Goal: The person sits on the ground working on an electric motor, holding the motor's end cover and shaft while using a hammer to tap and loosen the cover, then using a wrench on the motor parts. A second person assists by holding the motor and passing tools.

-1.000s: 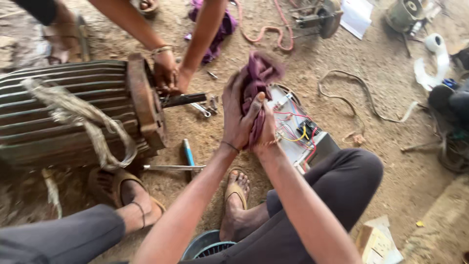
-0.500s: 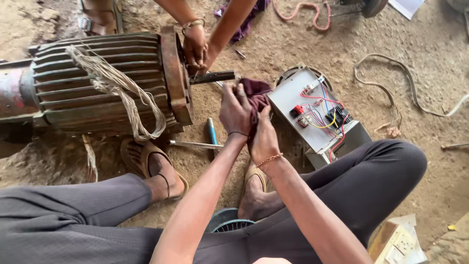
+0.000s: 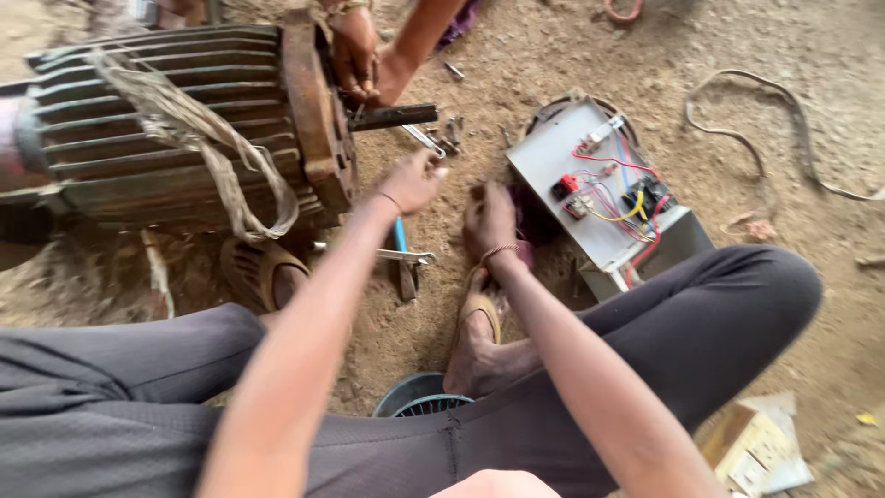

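fingers of my left hand (image 3: 412,180) curl around a small metal wrench (image 3: 426,141) on the dirt beside the rusty motor (image 3: 184,129). my right hand (image 3: 489,219) presses down on a dark red rag (image 3: 527,226) just beside the grey wiring box (image 3: 599,189); how tightly it grips i cannot tell.

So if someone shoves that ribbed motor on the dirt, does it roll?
Probably not easily. The ribbed motor looks like solid cast metal, so likely very heavy. Its round body could roll, but it lies bedded in loose dirt, and a co-worker's hands steady the shaft end.
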